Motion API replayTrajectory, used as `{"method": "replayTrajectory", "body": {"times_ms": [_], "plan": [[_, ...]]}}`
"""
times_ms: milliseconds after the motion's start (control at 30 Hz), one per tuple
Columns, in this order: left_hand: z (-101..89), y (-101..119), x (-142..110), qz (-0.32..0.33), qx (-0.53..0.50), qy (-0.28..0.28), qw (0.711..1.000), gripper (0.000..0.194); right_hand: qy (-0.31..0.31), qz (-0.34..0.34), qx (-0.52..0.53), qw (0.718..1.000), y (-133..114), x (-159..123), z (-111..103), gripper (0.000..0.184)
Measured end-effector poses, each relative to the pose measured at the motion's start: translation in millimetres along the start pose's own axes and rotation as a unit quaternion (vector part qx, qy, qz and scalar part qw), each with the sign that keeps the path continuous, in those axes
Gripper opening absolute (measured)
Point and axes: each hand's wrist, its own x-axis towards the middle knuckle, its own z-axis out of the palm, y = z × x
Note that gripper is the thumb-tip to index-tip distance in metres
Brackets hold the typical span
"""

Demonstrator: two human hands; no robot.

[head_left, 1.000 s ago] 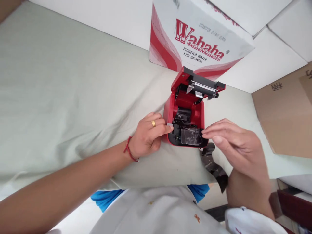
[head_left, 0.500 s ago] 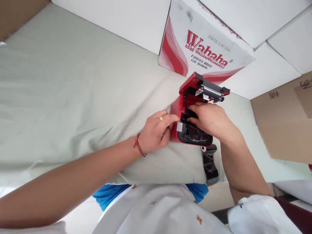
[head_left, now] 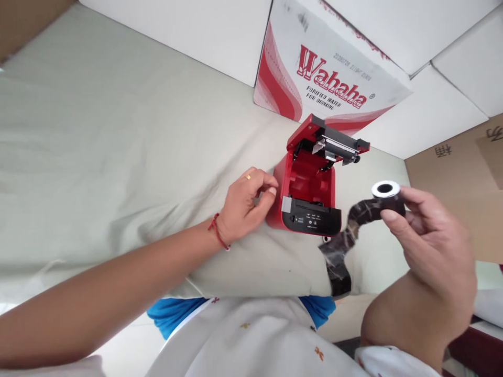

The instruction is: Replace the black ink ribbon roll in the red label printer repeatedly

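A small red and black printer stands on the cloth with its lid raised and its red inner bay exposed. My right hand, to the right of the printer, pinches a roll of black marbled paper between thumb and fingers. The roll's white core end faces up. From it a loose black strip trails down to the cloth edge. At the printer's left side is my left hand, its fingers curled with nothing visible in them; its fingertips seem to touch the red casing.
A Wahaha water carton stands just behind the printer, beside white boxes. On the right is a brown cardboard box. A pale green cloth covers the surface. Part of a small white-ended roll shows by the printer's front corner.
My right hand has come out of the printer's bay and moved right, lifting the black paper roll with its strip trailing. My left hand has drawn back slightly to the left.
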Motion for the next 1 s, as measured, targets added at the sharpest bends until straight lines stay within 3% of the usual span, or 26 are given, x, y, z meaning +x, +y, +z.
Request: {"method": "replayTrajectory", "body": {"times_ms": [133,267,400,567,800,1000], "plan": [[-1.6,0,6,-0.167,-0.158,-0.067,0.971,0.049,-0.058,0.081,-0.075,0.992,61,-7,-1,0.05],[-3.1,3,10,-0.194,-0.22,-0.111,0.949,0.065,-0.071,0.082,-0.143,0.984,96,-13,17,0.051],[-2.9,5,10,-0.2,-0.198,-0.132,0.95,0.068,-0.037,0.015,-0.101,0.994,91,-24,31,0.041],[-2.1,3,10,-0.196,-0.185,-0.126,0.955,0.066,-0.174,-0.074,-0.037,0.981,70,-27,44,0.03],[-1.5,4,10,-0.187,-0.17,-0.121,0.96,0.061,-0.269,-0.12,-0.016,0.956,54,-19,47,0.032],[-1.9,3,9,-0.195,-0.157,-0.124,0.96,0.059,-0.27,-0.156,-0.05,0.949,61,-23,47,0.044]]}}
